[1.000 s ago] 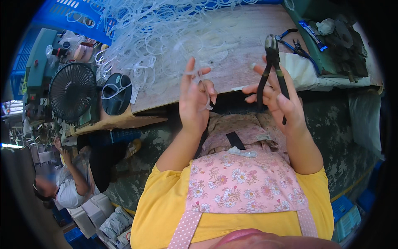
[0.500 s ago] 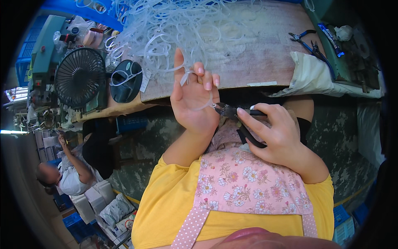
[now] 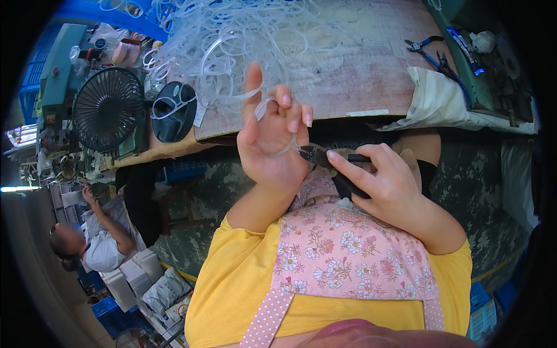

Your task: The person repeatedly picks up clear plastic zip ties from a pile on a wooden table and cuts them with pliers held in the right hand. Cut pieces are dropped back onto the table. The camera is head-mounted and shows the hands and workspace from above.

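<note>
My left hand (image 3: 271, 145) is raised palm-up in front of the table edge, forefinger stretched out and the other fingers curled. Between its fingers it holds a thin clear plastic frame (image 3: 262, 108) with looped parts, one end hanging over the palm. My right hand (image 3: 387, 177) grips black-handled cutting pliers (image 3: 342, 181), fingers wrapped round the squeezed handles. The jaws meet the lower end of the plastic frame beside my left palm. Whether they have cut through it cannot be made out.
A heap of clear plastic frames (image 3: 232, 40) covers the far left of the table (image 3: 371, 58). A black fan (image 3: 109, 110) stands left of it. Blue-handled pliers (image 3: 435, 58) and a white cloth (image 3: 426, 98) lie at right. Another person (image 3: 107, 249) sits at far left.
The pliers' handles have come closer together as my right hand squeezed. My left hand has barely moved and still holds the plastic frame.
</note>
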The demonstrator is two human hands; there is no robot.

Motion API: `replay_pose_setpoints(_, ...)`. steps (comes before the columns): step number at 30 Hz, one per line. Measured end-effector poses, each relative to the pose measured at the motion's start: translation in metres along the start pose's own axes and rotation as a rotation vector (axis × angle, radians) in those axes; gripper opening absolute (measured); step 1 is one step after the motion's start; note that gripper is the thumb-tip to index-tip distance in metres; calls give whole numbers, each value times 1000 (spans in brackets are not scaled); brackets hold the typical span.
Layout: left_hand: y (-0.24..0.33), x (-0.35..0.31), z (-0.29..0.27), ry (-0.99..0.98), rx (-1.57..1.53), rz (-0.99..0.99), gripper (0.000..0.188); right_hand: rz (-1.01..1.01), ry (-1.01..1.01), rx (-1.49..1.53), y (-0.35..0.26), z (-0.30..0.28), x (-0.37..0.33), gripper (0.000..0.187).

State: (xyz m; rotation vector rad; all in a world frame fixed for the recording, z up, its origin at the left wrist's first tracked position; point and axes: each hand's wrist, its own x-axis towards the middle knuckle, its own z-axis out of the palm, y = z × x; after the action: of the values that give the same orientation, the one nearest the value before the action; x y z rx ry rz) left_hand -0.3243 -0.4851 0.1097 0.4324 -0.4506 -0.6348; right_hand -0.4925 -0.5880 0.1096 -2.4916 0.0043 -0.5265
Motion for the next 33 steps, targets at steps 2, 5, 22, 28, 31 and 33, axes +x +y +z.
replay_pose_setpoints(2, 1, 0, 0, 17, 2, -51, 66, -8, 3, -22, 1, 0, 0, 72)
replay_pose_setpoints(5, 0, 1, 1, 17, 1, -39, 64, 6, 1, 59, 0, -2, 1, 72)
replay_pose_setpoints(22, 5, 7, 4, 95, -163, -360, 59, -39, 31, -71, 18, -4, -3, 73)
replay_pose_setpoints(28, 4, 12, 2, 87, -223, -327, 58, 26, 170, 79, 10, -10, -2, 73)
replay_pose_setpoints(31, 2, 11, 2, 58, -207, -328, 58, -33, 64, -51, 2, -10, -1, 67)
replay_pose_setpoints(33, 1, 10, 2, 35, -186, -317, 59, -52, 63, -91, 0, -11, 0, 65)
